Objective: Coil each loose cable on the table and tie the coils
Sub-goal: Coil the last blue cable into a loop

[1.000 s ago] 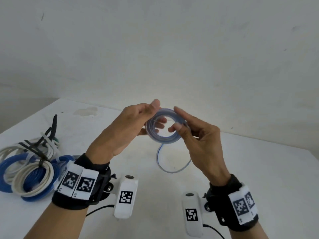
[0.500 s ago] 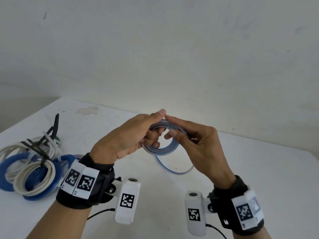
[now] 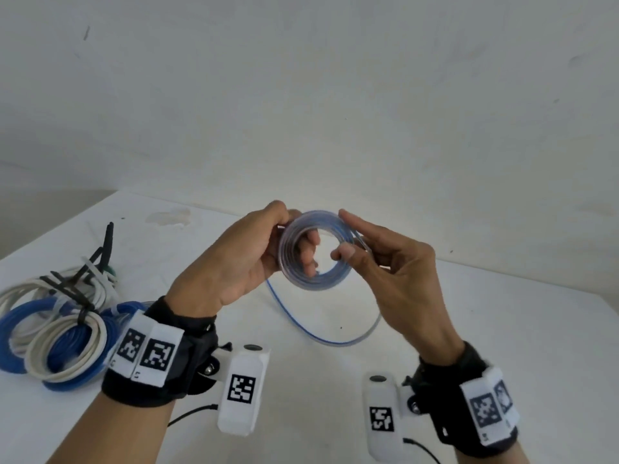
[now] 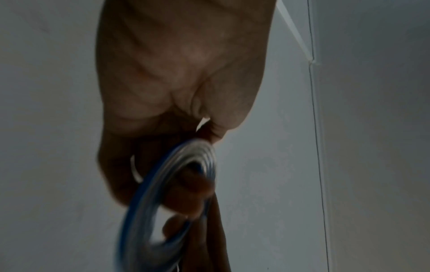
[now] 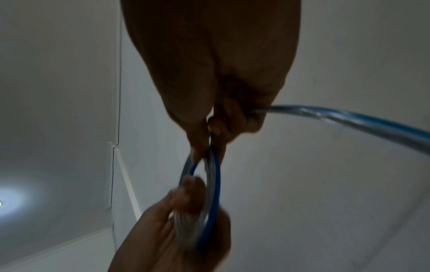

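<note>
While raised, left hand point(image 3: 248, 259) grips coil point(image 3: 316, 251), right hand point(image 3: 398, 279) pinches its far side.

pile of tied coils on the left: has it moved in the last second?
No. The tied coils lie in the same spot near the table's left edge, below the stain, as in both earlier head views. Only the hands and the coil that they hold shifted.

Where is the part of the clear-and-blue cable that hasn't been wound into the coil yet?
In the head view the loose tail hangs from the coil held between the left hand and right hand, curving over the white table below them.
</note>
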The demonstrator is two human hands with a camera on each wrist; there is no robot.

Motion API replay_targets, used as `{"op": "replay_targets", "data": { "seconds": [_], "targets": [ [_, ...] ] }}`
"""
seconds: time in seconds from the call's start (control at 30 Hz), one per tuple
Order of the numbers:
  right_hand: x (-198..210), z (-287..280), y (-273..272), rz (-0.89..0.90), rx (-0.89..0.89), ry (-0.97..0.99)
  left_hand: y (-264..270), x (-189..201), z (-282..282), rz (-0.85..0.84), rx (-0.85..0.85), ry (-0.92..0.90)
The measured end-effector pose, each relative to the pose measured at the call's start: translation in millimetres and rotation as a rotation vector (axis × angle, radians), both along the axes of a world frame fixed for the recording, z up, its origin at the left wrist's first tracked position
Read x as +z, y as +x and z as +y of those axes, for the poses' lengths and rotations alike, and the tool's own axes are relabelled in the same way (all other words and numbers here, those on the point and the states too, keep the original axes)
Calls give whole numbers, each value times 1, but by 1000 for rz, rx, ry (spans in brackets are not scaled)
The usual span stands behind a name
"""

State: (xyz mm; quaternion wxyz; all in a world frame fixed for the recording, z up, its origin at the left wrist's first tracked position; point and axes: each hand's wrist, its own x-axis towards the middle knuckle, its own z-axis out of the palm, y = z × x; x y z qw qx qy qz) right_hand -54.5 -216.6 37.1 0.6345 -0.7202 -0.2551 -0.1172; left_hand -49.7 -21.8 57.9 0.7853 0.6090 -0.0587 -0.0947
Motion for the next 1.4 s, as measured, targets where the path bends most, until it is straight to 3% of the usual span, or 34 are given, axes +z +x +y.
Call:
{"op": "replay_targets", "data": {
  "seconds": [0.1,0.2,0.3,0.5,0.67,0.83,1.0,1.17,1.4],
  "targets": [
    [0,-9,0,-2,69,-224,-2,-5,-2,62,-97,181],
    [-4,-9,0,-61,31,-354,-1,-10,-12,67,-50,310],
    [0,-10,1,-19,41,-203,-1,-10,-16,35,49,215],
    [-9,10,-1,53,-32,125,0,2,-11,-1,212,-201],
    [-15,31,-9,53,-70,212,-2,0,-16,7,236,-300],
    [-1,0,0,22,-10,-62,-2,2,-4,99,-7,-92],
    [1,-13,1,-13,13,-331,-5,-5,-12,13,-48,275],
    [8,-19,1,-25,10,-277,-9,-7,-1,-180,-173,284],
    [9,-17,0,-24,-4,-292,-9,-7,7,-208,-59,436]
  ]
}}
